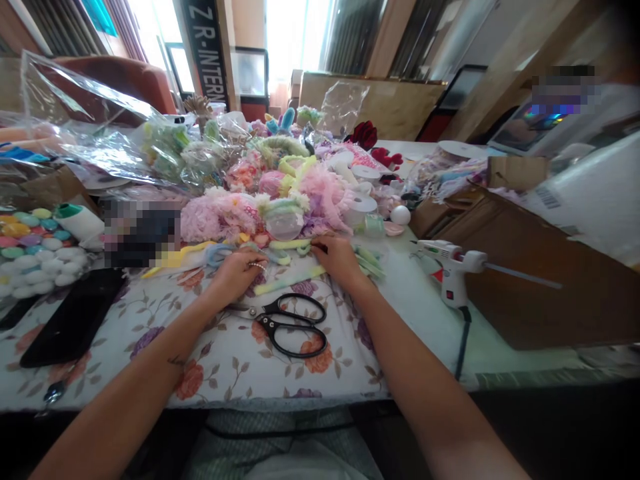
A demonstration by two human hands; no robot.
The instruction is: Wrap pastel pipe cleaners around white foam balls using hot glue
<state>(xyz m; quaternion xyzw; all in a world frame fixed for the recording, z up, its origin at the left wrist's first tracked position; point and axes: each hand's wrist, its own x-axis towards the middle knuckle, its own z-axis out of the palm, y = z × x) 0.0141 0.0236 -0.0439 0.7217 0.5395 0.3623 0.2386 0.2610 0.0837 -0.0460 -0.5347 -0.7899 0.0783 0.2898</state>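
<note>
My right hand [334, 257] pinches the end of a fuzzy yellow-green pipe cleaner [294, 244] with thumb and fingertips. To its left, my left hand [241, 270] lies low over the table, its fingers curled and drawn together. What they hold, if anything, is hidden; a pale blue pipe cleaner [217, 253] shows just behind them. Between the hands a second pale green pipe cleaner [290, 280] lies slantwise on the cloth. Black-handled scissors [280, 321] rest nearer to me, their blades partly behind my left wrist. More green pipe cleaners [369, 262] lie beyond my right wrist.
A heap of pink fluffy yarn [220, 215] and wrapped craft flowers fills the back. On the right stand a white glue gun [453, 270] and a cardboard box [545, 287]. At left are a dark phone [75, 320] and a pile of pompoms [43, 267].
</note>
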